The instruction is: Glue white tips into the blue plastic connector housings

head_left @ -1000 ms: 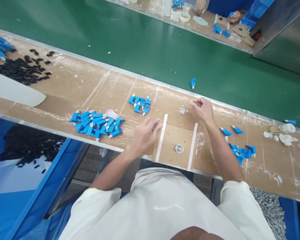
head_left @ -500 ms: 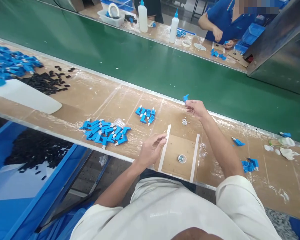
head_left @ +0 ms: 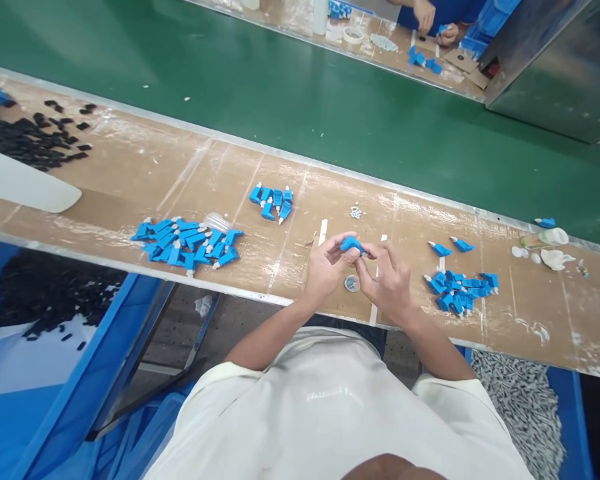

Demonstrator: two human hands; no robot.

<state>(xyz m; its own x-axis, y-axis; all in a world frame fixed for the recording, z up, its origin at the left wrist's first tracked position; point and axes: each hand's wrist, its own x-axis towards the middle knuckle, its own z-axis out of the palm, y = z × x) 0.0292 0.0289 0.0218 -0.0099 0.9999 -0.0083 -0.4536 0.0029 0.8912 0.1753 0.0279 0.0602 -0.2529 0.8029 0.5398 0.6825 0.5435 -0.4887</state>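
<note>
- Lettering runs across the chest of the white shirt (head_left: 337,413); it is inverted and too blurred to read.
- A blue piece (head_left: 351,245) is between the two hands, above the tabletop (head_left: 220,177) and just beyond a small round cup (head_left: 351,283).
- The left hand (head_left: 329,267) holds the blue piece between thumb and fingers.
- The right hand (head_left: 387,280) has its thumb and fingertips narrowed together at the right end of the blue piece; whether they grip it cannot be told.
- The small round cup is clear and stands upright near the hands, with contents too small to make out.
- A clear plastic cup (head_left: 216,221) lies on its side at the back of the left pile of blue pieces (head_left: 185,243).
- A clear container (head_left: 554,236) lies tipped over at the far right, near a lone blue part (head_left: 545,222).
- The left blue bin (head_left: 103,357), below the tabletop, holds a heap of black pieces (head_left: 50,287) partly over a white sheet (head_left: 40,357).
- The right blue bin (head_left: 570,407) is filled with many slim grey pieces (head_left: 517,407).
- Small white beads (head_left: 356,212) form a loose cluster beyond the hands.
- The right pile of blue pieces (head_left: 460,292) lies to the right of the right hand.
- Across the green belt (head_left: 280,100), a co-worker's hand (head_left: 447,35) holds another blue part (head_left: 443,29).
</note>
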